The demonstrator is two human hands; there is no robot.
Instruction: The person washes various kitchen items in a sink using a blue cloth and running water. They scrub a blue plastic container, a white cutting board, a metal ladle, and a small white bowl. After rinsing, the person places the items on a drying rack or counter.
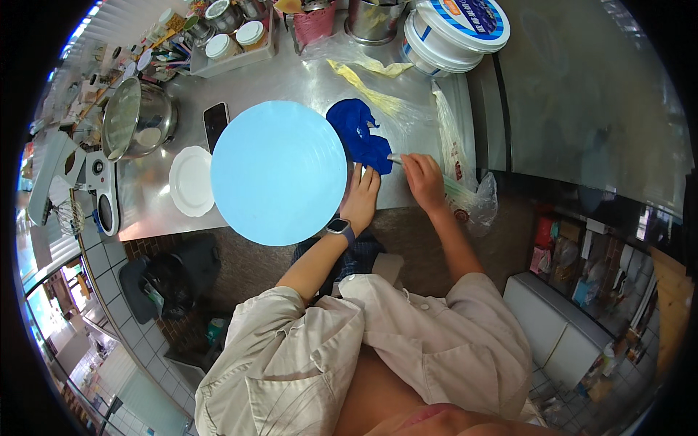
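Observation:
My left hand (364, 193), below a watch on the wrist, lies with its fingertips on the lower edge of a dark blue cloth (357, 133). The cloth is crumpled on the steel worktable (262, 82). My right hand (422, 179) pinches a small metal tool (395, 158) whose tip meets the cloth's right edge; its exact kind is unclear. Left of the cloth, a large round light-blue cake (278, 173) shows a smooth top with faint swirl marks. Whatever supports it is hidden beneath.
Piping bags (451, 136) lie beyond my right hand, another yellow-filled bag (371, 92) behind the cloth. White tubs (452, 32) stand at the back right. Left of the cake are a white scalloped plate (191, 181), a phone (216, 122), a steel bowl (136, 120) and a stand mixer (57, 169).

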